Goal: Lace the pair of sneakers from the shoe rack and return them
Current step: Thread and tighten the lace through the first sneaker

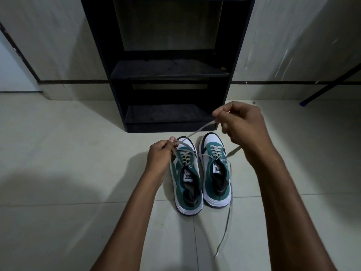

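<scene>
between the pinching left hand [161, 151] and right hand [242, 124], a pale flat shoelace [197, 131] stretches taut above two green-and-white sneakers [215, 173].

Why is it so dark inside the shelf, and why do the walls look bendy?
In the head view the room is dim; the black shoe rack soaks up light, so its shelves look murky. The wide-angle lens bends the walls near the edges. A soft shadow lies on the floor at left. The sneakers look fairly sharp; the lace looks slightly blurred.
</scene>
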